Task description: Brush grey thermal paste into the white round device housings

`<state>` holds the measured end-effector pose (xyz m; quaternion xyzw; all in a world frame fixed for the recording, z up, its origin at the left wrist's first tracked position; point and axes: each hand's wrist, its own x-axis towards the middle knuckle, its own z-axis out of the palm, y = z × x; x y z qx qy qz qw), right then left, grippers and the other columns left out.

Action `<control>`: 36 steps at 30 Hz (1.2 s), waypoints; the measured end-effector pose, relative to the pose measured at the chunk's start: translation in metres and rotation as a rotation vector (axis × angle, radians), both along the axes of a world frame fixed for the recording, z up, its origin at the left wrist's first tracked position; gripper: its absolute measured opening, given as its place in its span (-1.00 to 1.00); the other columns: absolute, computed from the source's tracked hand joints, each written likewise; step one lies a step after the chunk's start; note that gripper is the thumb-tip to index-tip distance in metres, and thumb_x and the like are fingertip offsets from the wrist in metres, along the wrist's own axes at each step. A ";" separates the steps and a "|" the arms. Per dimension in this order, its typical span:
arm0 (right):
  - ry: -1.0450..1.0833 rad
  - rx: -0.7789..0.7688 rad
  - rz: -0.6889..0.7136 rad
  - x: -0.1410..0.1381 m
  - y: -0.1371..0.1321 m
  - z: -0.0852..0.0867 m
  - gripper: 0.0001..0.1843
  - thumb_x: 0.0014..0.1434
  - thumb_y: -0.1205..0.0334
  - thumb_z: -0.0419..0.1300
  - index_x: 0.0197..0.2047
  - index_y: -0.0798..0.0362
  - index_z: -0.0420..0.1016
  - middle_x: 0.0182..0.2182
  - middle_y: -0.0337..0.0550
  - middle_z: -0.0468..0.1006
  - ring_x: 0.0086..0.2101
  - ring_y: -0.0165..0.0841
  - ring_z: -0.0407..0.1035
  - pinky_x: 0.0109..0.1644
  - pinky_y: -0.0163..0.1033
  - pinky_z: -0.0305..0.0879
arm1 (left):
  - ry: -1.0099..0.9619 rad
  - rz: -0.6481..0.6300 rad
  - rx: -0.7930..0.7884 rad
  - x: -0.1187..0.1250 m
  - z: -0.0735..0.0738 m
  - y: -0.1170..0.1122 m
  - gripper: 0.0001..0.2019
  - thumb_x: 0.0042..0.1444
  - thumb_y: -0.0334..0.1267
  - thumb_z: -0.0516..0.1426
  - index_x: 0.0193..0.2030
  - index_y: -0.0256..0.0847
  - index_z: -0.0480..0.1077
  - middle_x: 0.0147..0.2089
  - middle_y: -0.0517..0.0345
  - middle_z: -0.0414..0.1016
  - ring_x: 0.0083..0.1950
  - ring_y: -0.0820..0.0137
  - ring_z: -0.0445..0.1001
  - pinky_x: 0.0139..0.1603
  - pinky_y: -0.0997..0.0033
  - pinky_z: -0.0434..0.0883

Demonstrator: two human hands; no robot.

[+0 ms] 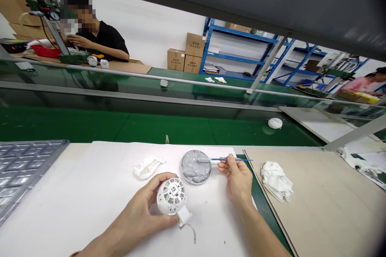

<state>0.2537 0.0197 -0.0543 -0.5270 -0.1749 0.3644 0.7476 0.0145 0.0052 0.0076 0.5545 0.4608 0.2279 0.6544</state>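
Observation:
My left hand point(150, 207) is wrapped round a white ball-shaped housing point(171, 196) with a slotted top and a small square at its centre. A short wire point(193, 231) trails from the block at its lower side. Between thumb and fingers, my right hand point(238, 174) pinches a thin blue-handled brush point(223, 159). The brush's tip lies in a round dish of grey paste point(196, 167), which stands on the white paper just beyond the housing. A crumpled white cloth point(148, 167) rests left of the dish.
A clear plastic tray point(27, 172) lies at the left. Right of my hand, a crumpled tissue point(276, 180) sits on a brown board point(325, 200). A white round part point(275, 123) is on the green belt point(169, 126). Across it, a person in black point(105, 40) works; an overhead shelf spans the top.

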 end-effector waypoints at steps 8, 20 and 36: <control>0.236 -0.005 0.007 0.001 0.001 0.008 -0.58 -0.24 0.13 0.47 -0.42 0.21 0.41 -0.56 -0.15 0.50 -0.55 -0.46 0.39 -0.54 -0.45 0.37 | -0.013 0.021 0.000 0.002 0.000 -0.001 -0.43 -0.20 -0.32 0.27 0.01 -0.09 0.20 -0.03 0.11 0.43 0.04 0.16 0.40 -0.04 0.28 0.39; 0.214 0.015 0.006 -0.002 0.001 0.009 -0.53 -0.26 0.14 0.48 -0.40 0.13 0.32 -0.58 -0.19 0.49 -0.57 -0.47 0.37 -0.55 -0.46 0.34 | 0.004 0.007 0.010 0.003 0.001 -0.003 -0.45 -0.19 -0.32 0.27 -0.01 -0.09 0.22 -0.01 0.10 0.43 0.04 0.17 0.39 -0.05 0.32 0.38; 0.098 -0.013 -0.029 -0.003 0.002 0.012 -0.53 -0.20 0.01 0.42 -0.42 0.11 0.28 -0.63 -0.23 0.44 -0.63 -0.48 0.31 -0.61 -0.43 0.26 | 0.062 0.037 0.091 0.002 0.001 -0.003 -0.46 -0.18 -0.31 0.26 -0.01 -0.08 0.22 -0.03 0.11 0.43 0.01 0.17 0.41 -0.03 0.28 0.38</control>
